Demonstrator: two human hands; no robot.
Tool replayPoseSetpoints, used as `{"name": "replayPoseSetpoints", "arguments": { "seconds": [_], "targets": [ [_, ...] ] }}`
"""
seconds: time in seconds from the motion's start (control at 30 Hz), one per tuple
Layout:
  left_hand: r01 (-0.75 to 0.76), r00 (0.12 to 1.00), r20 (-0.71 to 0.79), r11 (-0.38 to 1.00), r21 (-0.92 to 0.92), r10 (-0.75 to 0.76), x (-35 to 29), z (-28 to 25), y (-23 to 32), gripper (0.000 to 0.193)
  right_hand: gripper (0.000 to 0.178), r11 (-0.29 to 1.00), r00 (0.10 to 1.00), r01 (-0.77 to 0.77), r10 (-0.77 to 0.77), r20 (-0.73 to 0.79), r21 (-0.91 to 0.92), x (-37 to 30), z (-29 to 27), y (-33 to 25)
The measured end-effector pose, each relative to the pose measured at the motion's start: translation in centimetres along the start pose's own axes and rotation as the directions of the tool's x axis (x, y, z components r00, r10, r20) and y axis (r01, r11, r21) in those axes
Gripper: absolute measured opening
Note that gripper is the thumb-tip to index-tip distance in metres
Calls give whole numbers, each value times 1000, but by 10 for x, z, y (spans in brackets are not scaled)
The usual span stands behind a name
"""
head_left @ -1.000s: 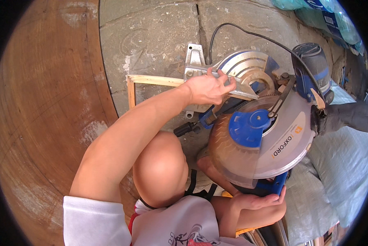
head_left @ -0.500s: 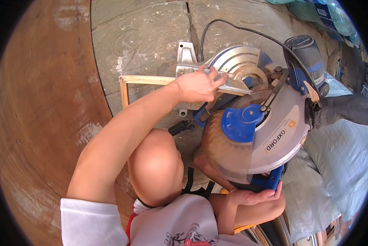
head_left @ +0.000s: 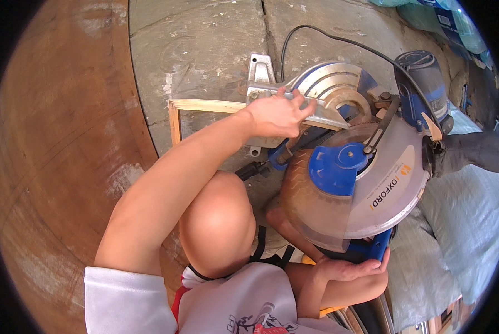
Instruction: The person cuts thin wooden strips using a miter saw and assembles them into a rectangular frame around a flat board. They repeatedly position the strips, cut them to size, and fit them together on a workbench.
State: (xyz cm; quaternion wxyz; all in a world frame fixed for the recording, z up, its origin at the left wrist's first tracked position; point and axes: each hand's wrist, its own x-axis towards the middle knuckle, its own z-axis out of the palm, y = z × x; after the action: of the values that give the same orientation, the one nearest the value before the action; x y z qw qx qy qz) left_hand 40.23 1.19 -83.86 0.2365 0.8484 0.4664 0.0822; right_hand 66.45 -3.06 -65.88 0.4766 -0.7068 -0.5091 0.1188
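A mitre saw with a blue blade guard and a grey housing stands before me on the floor, its toothed blade showing through the clear cover. My left hand lies over the saw's metal fence, fingers hooked across its top, pinning a pale wooden frame against it. The frame sticks out leftward past the saw's base. My right hand is wrapped from below round the blue saw handle; some of its fingers are hidden. The thumb of my left hand is out of sight.
A large brown wooden board fills the left side. The black power cord loops over the stone floor behind the saw. Pale plastic sheeting lies at the right, by the dark dust pipe. My bent knee is close to the saw.
The whole view has shifted slightly, so everything appears a little further right. Both hands keep their places on the fence and the handle; the saw head stays raised.
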Motion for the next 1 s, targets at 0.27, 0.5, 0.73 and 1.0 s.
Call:
{"name": "replayPoseSetpoints", "arguments": {
  "seconds": [0.27, 0.5, 0.73, 1.0],
  "targets": [
    [10, 1000, -30, 998, 55, -9, 3, 4, 1, 20, 54, 1000, 1000, -11, 11, 13, 12, -6, 0, 3],
    [18, 999, -53, 997, 76, -14, 2, 8, 1, 20, 55, 999, 1000, -15, 16, 19, -39, -1, 2, -4],
    [49, 998, -46, 997, 51, -47, 3, 17, 2, 27, 58, 978, 984, -180, 177, 34, 106, 6, -10, -4],
    [87, 995, -42, 996, 6, -87, 4, 15, 2, 33, 59, 997, 996, -14, 7, 86, 82, 5, -9, -3]
  ]
}}
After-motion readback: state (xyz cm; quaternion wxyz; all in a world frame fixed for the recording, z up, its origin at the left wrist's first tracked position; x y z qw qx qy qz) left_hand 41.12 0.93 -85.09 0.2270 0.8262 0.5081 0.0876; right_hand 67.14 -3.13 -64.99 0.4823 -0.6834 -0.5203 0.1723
